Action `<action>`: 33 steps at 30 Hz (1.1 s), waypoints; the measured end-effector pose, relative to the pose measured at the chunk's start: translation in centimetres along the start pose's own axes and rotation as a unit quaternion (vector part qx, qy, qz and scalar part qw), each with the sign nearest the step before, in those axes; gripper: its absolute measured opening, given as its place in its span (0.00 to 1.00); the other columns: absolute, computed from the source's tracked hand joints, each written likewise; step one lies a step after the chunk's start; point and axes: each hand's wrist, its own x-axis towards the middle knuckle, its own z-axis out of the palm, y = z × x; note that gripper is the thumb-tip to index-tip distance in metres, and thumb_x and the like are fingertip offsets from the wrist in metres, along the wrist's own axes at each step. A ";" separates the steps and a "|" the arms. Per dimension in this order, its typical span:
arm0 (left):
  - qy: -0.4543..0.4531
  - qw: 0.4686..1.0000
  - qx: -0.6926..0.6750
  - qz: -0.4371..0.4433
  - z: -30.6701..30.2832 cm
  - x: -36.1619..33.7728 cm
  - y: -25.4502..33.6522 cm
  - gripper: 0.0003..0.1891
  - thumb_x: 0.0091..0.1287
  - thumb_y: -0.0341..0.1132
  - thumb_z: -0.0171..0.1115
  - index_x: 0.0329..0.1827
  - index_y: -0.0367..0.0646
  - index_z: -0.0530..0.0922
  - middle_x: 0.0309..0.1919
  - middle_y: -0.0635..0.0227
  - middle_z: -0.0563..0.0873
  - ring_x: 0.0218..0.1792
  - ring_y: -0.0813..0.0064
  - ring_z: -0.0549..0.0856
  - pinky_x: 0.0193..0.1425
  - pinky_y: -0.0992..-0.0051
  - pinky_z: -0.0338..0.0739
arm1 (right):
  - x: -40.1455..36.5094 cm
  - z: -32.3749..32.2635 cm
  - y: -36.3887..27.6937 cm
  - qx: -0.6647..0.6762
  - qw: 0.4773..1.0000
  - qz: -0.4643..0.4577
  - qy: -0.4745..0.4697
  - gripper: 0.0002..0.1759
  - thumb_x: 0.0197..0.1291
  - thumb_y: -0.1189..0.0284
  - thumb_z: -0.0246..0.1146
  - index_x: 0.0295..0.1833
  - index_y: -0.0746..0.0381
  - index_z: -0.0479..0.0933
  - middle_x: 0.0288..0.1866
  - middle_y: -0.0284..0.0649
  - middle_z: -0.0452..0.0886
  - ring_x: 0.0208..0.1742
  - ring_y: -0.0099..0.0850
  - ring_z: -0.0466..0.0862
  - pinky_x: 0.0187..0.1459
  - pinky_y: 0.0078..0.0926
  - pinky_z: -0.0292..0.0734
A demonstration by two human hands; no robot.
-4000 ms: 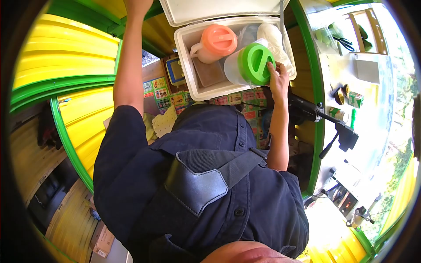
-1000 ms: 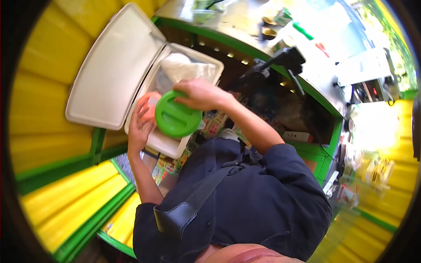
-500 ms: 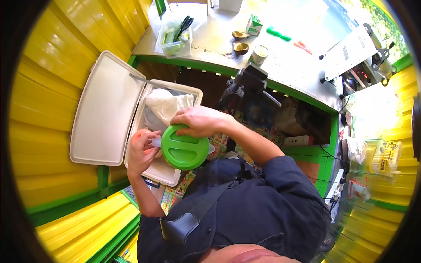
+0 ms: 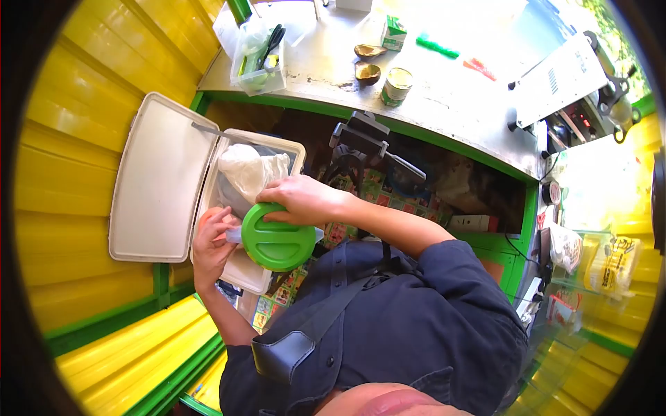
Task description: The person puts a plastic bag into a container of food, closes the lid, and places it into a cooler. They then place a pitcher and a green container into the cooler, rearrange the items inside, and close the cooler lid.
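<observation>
In the head view, a pitcher with a round green lid (image 4: 279, 239) is in front of my body, above the near edge of an open white cooler box (image 4: 297, 149). My left hand (image 4: 214, 244) has its fingers closed around the pitcher's translucent handle (image 4: 234, 236). On the lid's far edge rests my right hand (image 4: 302, 199), its fingers curled over the rim and gripping it. The lid hides most of the pitcher's body. Inside the cooler lie a white plastic bag (image 4: 251, 170) and an orange thing (image 4: 210, 216) partly behind my left hand.
The cooler's lid (image 4: 163, 180) leans open against the yellow wall. A black phone mount (image 4: 364, 135) stands before the metal counter (image 4: 458, 104). On the counter are a plastic bin with scissors (image 4: 260, 62), avocado halves (image 4: 368, 71), a can (image 4: 397, 87) and a white machine (image 4: 562, 83).
The whole view has shifted slightly, so the pitcher and cooler appear a little farther left. Both hands keep their hold on the pitcher.
</observation>
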 end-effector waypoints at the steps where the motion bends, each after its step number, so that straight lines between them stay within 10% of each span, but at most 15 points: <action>1: 0.028 1.000 -0.014 0.002 0.2 -0.2 -1.0 0.20 0.66 0.17 0.73 0.61 0.37 0.85 0.75 0.52 0.80 0.71 0.61 0.84 0.69 0.65 0.86 | 0.1 0.2 0.0 -0.001 1.000 0.001 -0.005 0.24 0.70 0.58 0.72 0.62 0.63 0.85 0.55 0.52 0.89 0.57 0.53 0.89 0.60 0.47 0.84; 5: 0.154 0.983 -0.019 -0.099 0.2 -2.4 -2.7 0.23 0.62 0.22 0.78 0.62 0.40 0.85 0.71 0.56 0.85 0.72 0.64 0.83 0.75 0.62 0.80 | 1.3 2.6 2.1 0.010 0.998 -0.016 0.057 0.21 0.68 0.62 0.73 0.59 0.63 0.86 0.54 0.52 0.90 0.55 0.53 0.90 0.58 0.46 0.86; 9: 0.255 0.887 0.266 -0.280 -1.9 -7.4 -10.7 0.24 0.58 0.40 0.85 0.58 0.45 0.89 0.67 0.57 0.87 0.67 0.51 0.85 0.73 0.59 0.79 | 2.2 3.2 2.3 0.001 0.994 0.068 0.091 0.21 0.68 0.61 0.74 0.60 0.62 0.87 0.55 0.54 0.90 0.55 0.52 0.91 0.58 0.43 0.87; 16: 0.343 0.783 0.450 -0.256 0.3 -9.9 -20.8 0.27 0.50 0.44 0.87 0.56 0.53 0.90 0.70 0.53 0.82 0.75 0.48 0.75 0.81 0.51 0.67 | 4.0 7.3 3.5 0.037 0.962 0.230 0.146 0.24 0.71 0.56 0.73 0.59 0.65 0.85 0.55 0.53 0.91 0.56 0.54 0.90 0.59 0.46 0.83; 33: 0.273 0.819 0.433 -0.260 -1.7 -9.9 -22.9 0.24 0.60 0.62 0.78 0.43 0.50 0.97 0.78 0.64 0.78 0.83 0.52 0.66 0.89 0.34 0.46 | 7.8 16.1 2.6 -0.044 0.960 0.227 0.160 0.24 0.76 0.59 0.66 0.69 0.60 0.80 0.59 0.60 0.86 0.61 0.60 0.85 0.62 0.55 0.79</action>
